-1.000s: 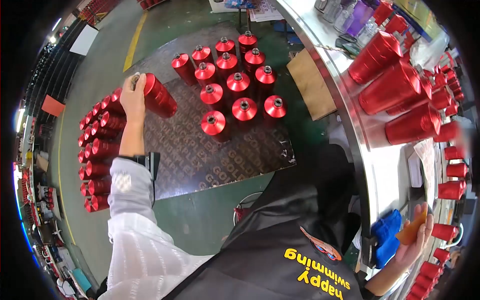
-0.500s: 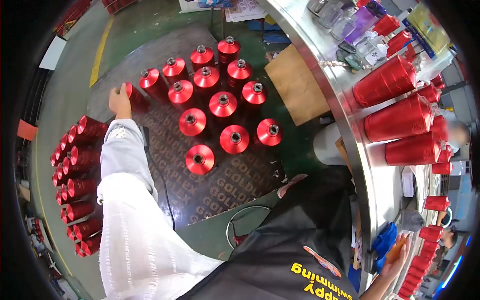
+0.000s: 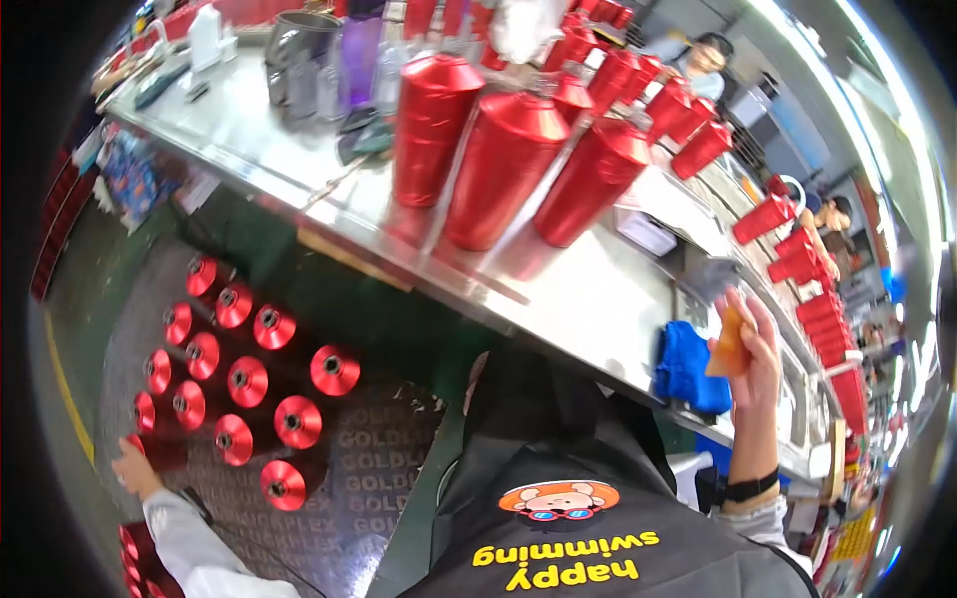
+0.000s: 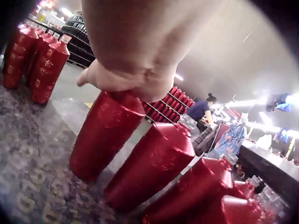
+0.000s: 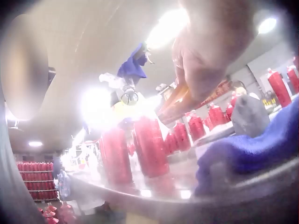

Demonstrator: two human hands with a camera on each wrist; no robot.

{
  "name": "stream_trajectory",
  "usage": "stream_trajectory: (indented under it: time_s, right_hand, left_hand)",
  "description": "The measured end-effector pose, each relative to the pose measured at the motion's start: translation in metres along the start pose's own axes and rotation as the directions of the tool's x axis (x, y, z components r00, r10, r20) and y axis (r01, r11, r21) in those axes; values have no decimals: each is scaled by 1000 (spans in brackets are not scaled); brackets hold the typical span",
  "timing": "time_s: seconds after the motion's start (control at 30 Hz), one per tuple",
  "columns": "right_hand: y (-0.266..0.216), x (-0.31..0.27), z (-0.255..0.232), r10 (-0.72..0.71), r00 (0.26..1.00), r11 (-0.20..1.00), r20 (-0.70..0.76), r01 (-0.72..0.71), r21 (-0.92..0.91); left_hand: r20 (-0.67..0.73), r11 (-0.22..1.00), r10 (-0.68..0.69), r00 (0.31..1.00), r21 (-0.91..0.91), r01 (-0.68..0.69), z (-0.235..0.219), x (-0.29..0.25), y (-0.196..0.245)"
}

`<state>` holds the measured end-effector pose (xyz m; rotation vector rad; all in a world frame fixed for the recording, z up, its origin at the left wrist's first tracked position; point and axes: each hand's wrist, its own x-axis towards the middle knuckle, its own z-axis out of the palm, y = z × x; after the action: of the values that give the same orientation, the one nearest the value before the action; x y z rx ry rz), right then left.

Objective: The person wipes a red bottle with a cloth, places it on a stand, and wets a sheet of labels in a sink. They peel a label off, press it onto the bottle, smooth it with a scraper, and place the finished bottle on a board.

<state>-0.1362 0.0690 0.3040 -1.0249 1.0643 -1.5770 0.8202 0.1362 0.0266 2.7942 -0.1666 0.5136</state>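
Note:
My left hand (image 3: 136,470) is at the left end of a group of red bottles (image 3: 247,381) standing on a dark printed board (image 3: 374,448). In the left wrist view its fingers close over the neck of an upright red bottle (image 4: 106,135), hiding the neck. More red bottles (image 4: 152,163) stand close beside that one. Raised over the metal table, my right hand (image 3: 760,364) holds a flat amber piece (image 3: 730,344), which looks like a scraper, with the thumb along it. A crumpled blue cloth (image 3: 688,367) lies on the table edge near this hand.
Three large red bottles (image 3: 503,169) stand on the metal table (image 3: 588,309), with clear glass bottles (image 3: 329,90) and a purple one (image 3: 361,55) behind. Another red group (image 3: 140,558) is at lower left. People and rows of red bottles are farther back.
My left hand has carried the red bottle from the left group to the end of the group on the board. The head view has swung right, toward the table. The right hand keeps the amber piece.

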Motion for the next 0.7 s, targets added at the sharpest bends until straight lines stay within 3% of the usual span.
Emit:
stream_trajectory:
  time_s: [0.1,0.13,0.2,0.23,0.27,0.33,0.4,0.47,0.5,0.6,0.67,0.7]
  right_hand:
    - [-25,38,23,-97,992,958,84,116,-264]
    - [-30,55,33,-110,984,931,140,152,-332]
    - [-36,92,65,-165,953,681,255,297,-669]
    - [-35,117,81,-267,841,375,470,540,-754]
    - [-34,145,97,-305,721,112,622,676,-728]
    - [-20,184,126,-385,629,94,675,754,-650]
    - [-17,207,144,-258,729,60,634,667,-742]
    - [-1,230,138,-272,704,-6,656,681,-733]
    - [0,229,138,-252,744,57,619,650,-758]
    - [-2,222,135,-243,734,59,634,664,-746]
    - [-2,206,122,-317,516,-156,796,799,-581]
    - [-6,187,116,-407,456,-85,791,844,-530]
  left_hand:
    - [-245,981,104,964,-135,-140,-44,-5,40]
    - [-360,916,255,898,-207,-343,-58,-6,59]
    - [-598,671,454,660,-258,-695,-95,-14,111]
    - [-548,542,480,685,-429,-723,-147,-52,150]
    - [-497,399,516,698,-581,-709,-210,-109,189]
    - [-435,17,587,683,-836,-548,-291,-194,237]
    - [-403,-193,652,642,-907,-373,-346,-264,266]
    - [-417,-355,706,572,-908,-224,-371,-318,281]
    - [-396,-374,756,522,-915,-153,-384,-346,287]
    - [-318,-369,887,336,-924,102,-397,-420,305]
    - [-352,-397,915,195,-871,291,-417,-478,331]
    - [-437,-463,884,165,-866,187,-420,-499,345]
